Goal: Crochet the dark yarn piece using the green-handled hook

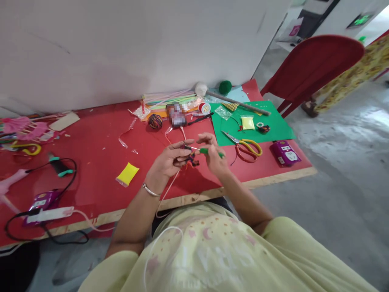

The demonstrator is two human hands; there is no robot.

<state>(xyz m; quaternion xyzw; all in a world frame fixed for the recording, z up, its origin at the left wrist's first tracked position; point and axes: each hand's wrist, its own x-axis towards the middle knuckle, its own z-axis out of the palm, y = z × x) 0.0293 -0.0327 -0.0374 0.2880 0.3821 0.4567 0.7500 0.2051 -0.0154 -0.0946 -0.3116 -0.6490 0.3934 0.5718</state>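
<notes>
Above the red table (100,162), my left hand (170,159) is closed on a small piece of dark multicoloured yarn work (192,160). My right hand (215,158) grips a green-handled hook (206,151), its thin metal shaft pointing left and meeting the yarn piece at my left fingertips. The exact contact at the tip is too small to make out. A ball of dark multicoloured yarn (155,121) lies behind my left hand, near a phone (176,114) with a blurred screen.
Scissors (249,149) and a yellow packet (247,123) lie on a green sheet (223,136) at right, beside a purple box (285,153). Another yellow packet (127,174), a glue gun (13,182) and a power strip (50,215) are at left. A red chair (319,69) stands behind right.
</notes>
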